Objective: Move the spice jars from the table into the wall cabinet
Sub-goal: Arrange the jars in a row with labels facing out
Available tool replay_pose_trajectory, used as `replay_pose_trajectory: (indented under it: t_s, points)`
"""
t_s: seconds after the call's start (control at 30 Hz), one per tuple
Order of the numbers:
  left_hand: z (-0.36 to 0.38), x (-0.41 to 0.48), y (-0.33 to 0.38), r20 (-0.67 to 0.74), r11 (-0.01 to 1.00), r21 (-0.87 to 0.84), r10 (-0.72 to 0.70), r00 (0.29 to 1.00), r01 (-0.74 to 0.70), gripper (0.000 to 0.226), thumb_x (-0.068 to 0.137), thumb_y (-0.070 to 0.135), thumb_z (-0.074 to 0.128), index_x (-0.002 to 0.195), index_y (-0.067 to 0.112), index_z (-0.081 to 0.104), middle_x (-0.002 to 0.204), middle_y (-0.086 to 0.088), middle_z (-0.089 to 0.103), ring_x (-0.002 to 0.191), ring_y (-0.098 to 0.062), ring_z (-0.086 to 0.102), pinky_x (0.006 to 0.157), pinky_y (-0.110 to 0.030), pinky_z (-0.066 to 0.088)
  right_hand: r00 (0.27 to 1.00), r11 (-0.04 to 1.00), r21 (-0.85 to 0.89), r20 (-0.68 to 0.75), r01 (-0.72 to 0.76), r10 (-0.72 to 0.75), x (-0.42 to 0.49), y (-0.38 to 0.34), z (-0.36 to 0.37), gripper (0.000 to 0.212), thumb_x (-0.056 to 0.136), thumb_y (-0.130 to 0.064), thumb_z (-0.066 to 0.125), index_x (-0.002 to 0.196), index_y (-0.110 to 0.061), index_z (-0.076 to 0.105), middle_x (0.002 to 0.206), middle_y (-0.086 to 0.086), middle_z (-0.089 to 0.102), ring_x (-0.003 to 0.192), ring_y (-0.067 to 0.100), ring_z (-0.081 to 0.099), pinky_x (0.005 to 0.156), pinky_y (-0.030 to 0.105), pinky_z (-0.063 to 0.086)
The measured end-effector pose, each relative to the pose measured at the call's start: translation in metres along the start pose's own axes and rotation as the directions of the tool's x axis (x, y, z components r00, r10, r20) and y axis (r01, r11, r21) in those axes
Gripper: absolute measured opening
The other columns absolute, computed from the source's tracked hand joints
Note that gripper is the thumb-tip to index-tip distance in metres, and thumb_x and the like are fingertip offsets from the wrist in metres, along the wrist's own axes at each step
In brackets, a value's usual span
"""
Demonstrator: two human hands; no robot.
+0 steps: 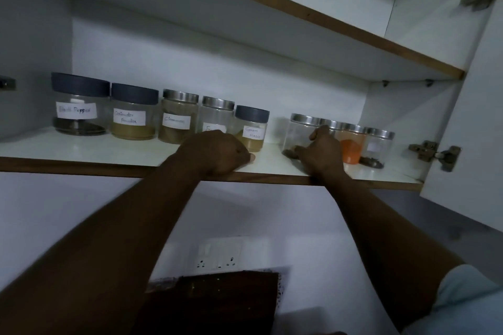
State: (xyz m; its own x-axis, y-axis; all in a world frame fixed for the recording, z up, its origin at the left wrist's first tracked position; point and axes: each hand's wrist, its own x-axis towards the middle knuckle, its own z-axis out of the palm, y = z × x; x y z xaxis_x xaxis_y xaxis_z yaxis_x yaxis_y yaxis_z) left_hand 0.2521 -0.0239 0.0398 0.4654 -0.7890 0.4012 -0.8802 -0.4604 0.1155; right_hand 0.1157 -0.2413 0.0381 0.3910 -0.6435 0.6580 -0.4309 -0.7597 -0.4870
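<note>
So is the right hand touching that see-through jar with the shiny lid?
Touching. In the head view the right hand lies against the clear steel-lidded jar, its fingers overlapping the jar's lower front with no gap showing.

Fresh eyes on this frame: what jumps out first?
A row of spice jars lines the lower cabinet shelf, labels facing out on the left group. Both bare arms reach up: the left hand rests fisted on the shelf edge, the right hand touches a clear steel-lidded jar.

"black pepper" on leftmost jar [79, 106]
</note>
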Motion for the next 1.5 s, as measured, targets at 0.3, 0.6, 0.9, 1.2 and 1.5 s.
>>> replay_pose_trajectory:
  t_s: [0.3,0.6,0.9,1.2,1.5]
  points:
    - [0.001,0.0,0.005,-0.053,0.991,-0.015,-0.13,0.99,0.129,0.047,0.085,0.076,0.054,0.112,0.044,0.074,0.128,0.009,0.068,0.11,-0.016,0.059,0.087,-0.033,0.046,0.993,0.983,0.161,0.089,-0.086,0.073,0.029,0.032,-0.001,0.084,0.073,-0.05,0.084,0.134,-0.005,0.048,0.128,0.012,0.062,0.114,0.031,0.062,0.083,0.035,0.05]
    - [0.0,-0.005,0.011,-0.164,0.962,0.036,-0.262,0.951,0.271,0.035,0.086,0.068,0.061,0.109,0.046,0.076,0.128,0.007,0.069,0.091,-0.009,0.055,0.078,-0.027,0.042,0.963,0.97,0.232,0.269,-0.068,0.003,0.039,0.034,0.009,0.105,0.065,-0.048,0.091,0.146,-0.01,0.038,0.142,0.011,0.055,0.124,0.031,0.058,0.096,0.043,0.053]
    - [-0.004,-0.003,0.017,-0.132,0.969,0.101,-0.214,0.968,0.228,0.027,0.092,0.056,0.063,0.108,0.04,0.078,0.116,0.011,0.073,0.087,-0.004,0.054,0.076,-0.026,0.042,0.951,0.936,0.351,0.293,-0.012,-0.097,0.033,0.03,0.007,0.124,0.058,-0.05,0.089,0.154,-0.017,0.018,0.146,0.01,0.048,0.126,0.03,0.053,0.095,0.041,0.051]
    - [0.026,0.035,0.093,-0.173,0.988,0.149,0.064,0.983,-0.038,0.032,0.092,0.056,0.055,0.107,0.036,0.075,0.101,0.01,0.076,0.087,-0.012,0.067,0.077,-0.035,0.055,0.946,0.939,0.342,0.288,0.041,-0.146,0.025,0.03,0.006,0.116,0.054,-0.058,0.087,0.145,-0.017,0.028,0.134,0.012,0.052,0.12,0.032,0.056,0.095,0.044,0.053]
    - [0.038,0.053,0.088,-0.159,0.999,-0.03,-0.018,0.987,0.013,0.036,0.086,0.061,0.062,0.109,0.036,0.073,0.107,0.003,0.072,0.094,-0.015,0.062,0.078,-0.031,0.051,0.945,0.908,0.417,0.308,-0.033,-0.107,0.036,0.034,0.014,0.098,0.064,-0.037,0.083,0.145,-0.018,0.031,0.12,0.003,0.056,0.103,0.022,0.056,0.083,0.037,0.054]
